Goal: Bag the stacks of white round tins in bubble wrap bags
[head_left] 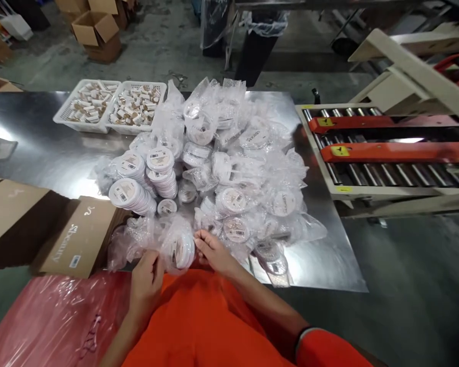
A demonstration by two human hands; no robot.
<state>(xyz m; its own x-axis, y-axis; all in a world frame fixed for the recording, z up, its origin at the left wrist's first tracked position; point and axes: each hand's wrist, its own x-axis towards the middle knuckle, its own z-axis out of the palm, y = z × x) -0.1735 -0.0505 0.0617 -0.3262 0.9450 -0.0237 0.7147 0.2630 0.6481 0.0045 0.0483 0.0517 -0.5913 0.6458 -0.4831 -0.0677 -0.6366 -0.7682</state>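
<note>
In the head view, the left hand (147, 285) has its fingers curled around the lower edge of a bagged white disc (181, 251), at the near edge of a steel table (42, 137). The right hand (214, 252) has its fingers together against the disc's right side, though whether they grip, I cannot tell. Holding both edges seems to steady the slippery bag. A heap of bagged discs (233, 153) lies just beyond, beside an open cardboard box (80, 237).
</note>
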